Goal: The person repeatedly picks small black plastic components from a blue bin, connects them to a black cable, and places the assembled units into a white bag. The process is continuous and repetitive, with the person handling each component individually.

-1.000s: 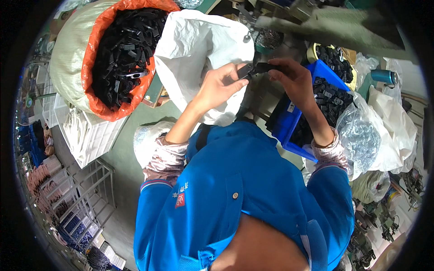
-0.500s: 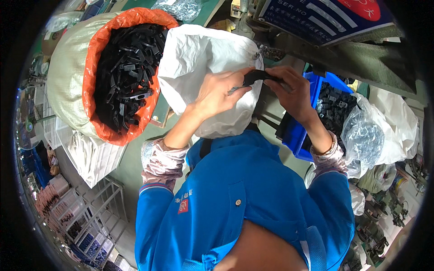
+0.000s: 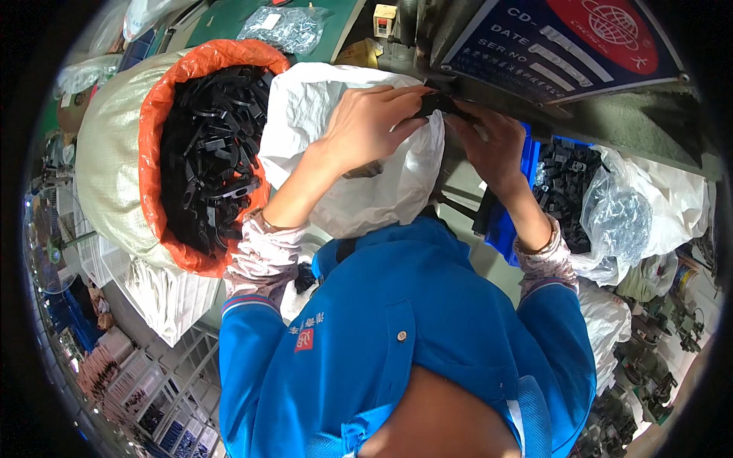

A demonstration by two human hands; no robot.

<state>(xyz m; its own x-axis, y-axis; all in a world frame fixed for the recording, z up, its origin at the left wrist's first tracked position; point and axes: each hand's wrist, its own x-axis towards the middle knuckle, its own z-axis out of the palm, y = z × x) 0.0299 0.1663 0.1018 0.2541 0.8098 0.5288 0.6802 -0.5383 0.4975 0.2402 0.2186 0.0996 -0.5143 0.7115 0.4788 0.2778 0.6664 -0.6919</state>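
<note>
A dark, narrow black part spans the gap between my hands, at the far right rim of an open white bag. My left hand is closed on its left end, above the bag's mouth. On its right end my right hand has its fingers bent round it, partly in shadow. Below my left hand, a small dark piece shows inside the white bag. The exact shape of the held part is hard to make out behind the fingers.
Left of the white bag stands a pale woven sack with an orange liner, full of black parts. At right is a blue bin of small black pieces, beside clear plastic bags. A machine with a blue plate overhangs the far right.
Both hands have moved slightly away from me with the black part, toward the machine. A dark piece now shows inside the white bag. The view has shifted a little.
</note>
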